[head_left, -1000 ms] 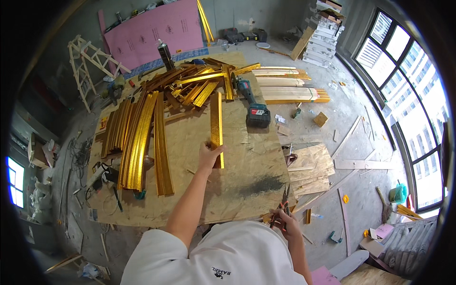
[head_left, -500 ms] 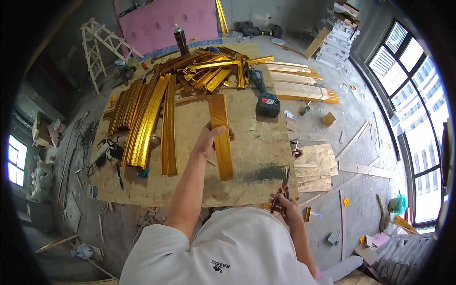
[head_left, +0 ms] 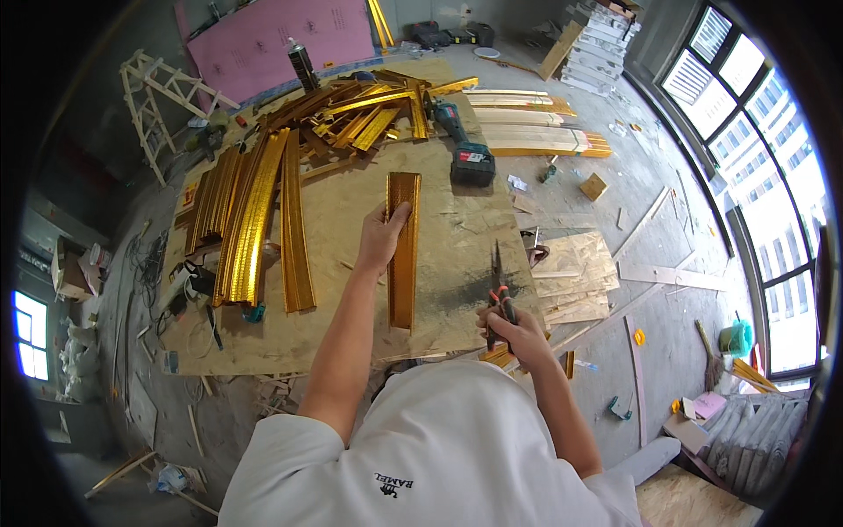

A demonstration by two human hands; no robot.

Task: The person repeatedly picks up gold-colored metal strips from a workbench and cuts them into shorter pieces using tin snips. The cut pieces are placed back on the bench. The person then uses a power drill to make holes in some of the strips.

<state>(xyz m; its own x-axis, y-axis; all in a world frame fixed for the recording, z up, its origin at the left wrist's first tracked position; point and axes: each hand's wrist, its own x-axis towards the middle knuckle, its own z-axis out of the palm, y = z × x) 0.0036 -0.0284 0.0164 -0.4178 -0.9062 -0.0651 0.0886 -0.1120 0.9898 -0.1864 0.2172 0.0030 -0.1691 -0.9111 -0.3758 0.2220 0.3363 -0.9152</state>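
Note:
My left hand (head_left: 384,234) grips a short gold trim strip (head_left: 403,272) by its left edge, thumb across its face. The strip stands lengthwise over the worktable (head_left: 351,329), with a patterned surface. In my right hand (head_left: 515,332) is a pair of snips (head_left: 497,281) with red-and-black handles, the fingers wrapped round them. Their long dark jaws point away from me, apart from the strip, above a dark smudge on the board. Left of my left hand lie long gold strips (head_left: 255,228), side by side.
Behind the strips is a heap of gold offcuts (head_left: 356,119) with a spray can (head_left: 301,66). A cordless power tool (head_left: 470,158) lies at the table's far right. Bundled boards (head_left: 527,139) and sheet offcuts (head_left: 580,281) lie to the right. A wooden stepladder (head_left: 158,105) stands far left.
The snips in my right hand have risen and moved left, further over the table. My left hand has turned the gold strip more upright and shifted it slightly. The view has swung a little.

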